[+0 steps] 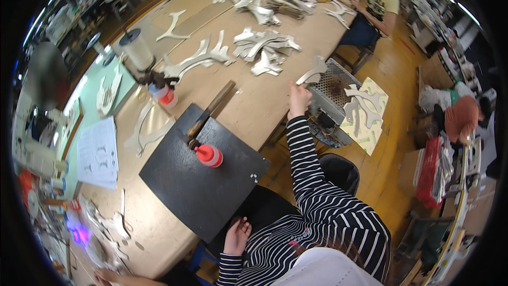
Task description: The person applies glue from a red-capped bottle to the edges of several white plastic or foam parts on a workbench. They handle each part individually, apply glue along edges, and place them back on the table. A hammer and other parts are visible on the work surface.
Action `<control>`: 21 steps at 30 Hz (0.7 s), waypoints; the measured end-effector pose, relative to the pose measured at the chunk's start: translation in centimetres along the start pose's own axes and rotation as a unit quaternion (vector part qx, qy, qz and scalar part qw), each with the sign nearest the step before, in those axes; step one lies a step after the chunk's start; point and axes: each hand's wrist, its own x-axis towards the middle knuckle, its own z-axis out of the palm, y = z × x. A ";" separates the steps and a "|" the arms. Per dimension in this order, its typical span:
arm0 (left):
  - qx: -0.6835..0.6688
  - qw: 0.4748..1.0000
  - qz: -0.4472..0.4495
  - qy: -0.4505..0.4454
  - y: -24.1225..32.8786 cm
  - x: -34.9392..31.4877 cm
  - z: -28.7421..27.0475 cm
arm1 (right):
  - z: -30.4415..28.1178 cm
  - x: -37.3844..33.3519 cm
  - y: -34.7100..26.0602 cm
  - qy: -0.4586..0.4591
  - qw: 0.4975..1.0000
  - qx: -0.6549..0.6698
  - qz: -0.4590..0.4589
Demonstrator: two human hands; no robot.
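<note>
My right hand (300, 99) reaches out to the far right, its fingers closed at the lower end of a white curved cut piece (316, 72). The piece lies over the edge of a perforated metal box (336, 86) beside the table. In my lap, my left hand (236, 237) rests palm up, fingers loosely curled and apart, with nothing in it. In front of me, a black slab (185, 185) carries a hammer (214, 107) with a wooden handle and a red-capped bottle (210, 156).
Piles of white cut pieces (264, 47) cover the brown table's far part. More pieces lie on a patterned board (365, 111) right of the box. A second red bottle (165, 96), a spool (136, 50) and printed sheets (99, 152) stand left. Co-workers sit around; one's forearm (119, 277) shows lower left.
</note>
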 end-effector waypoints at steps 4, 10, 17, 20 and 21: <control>0.256 0.961 0.049 -0.089 1.2 -2.7 3.3 | -3.7 -2.6 -0.8 -0.163 0.976 0.141 -0.020; 0.416 0.860 0.121 -0.271 7.7 -8.1 6.7 | -8.7 -11.0 -3.1 -0.384 0.871 0.255 -0.172; 0.360 0.826 0.424 0.087 17.2 -7.1 5.3 | -7.7 -19.9 -4.5 -0.573 0.724 0.055 -0.381; 0.362 0.770 0.507 0.138 21.3 -4.8 4.4 | -6.3 -21.9 -5.3 -0.567 0.757 0.053 -0.320; 0.373 0.755 0.516 0.158 22.4 -4.2 4.3 | -6.2 -22.2 -5.6 -0.569 0.753 0.060 -0.326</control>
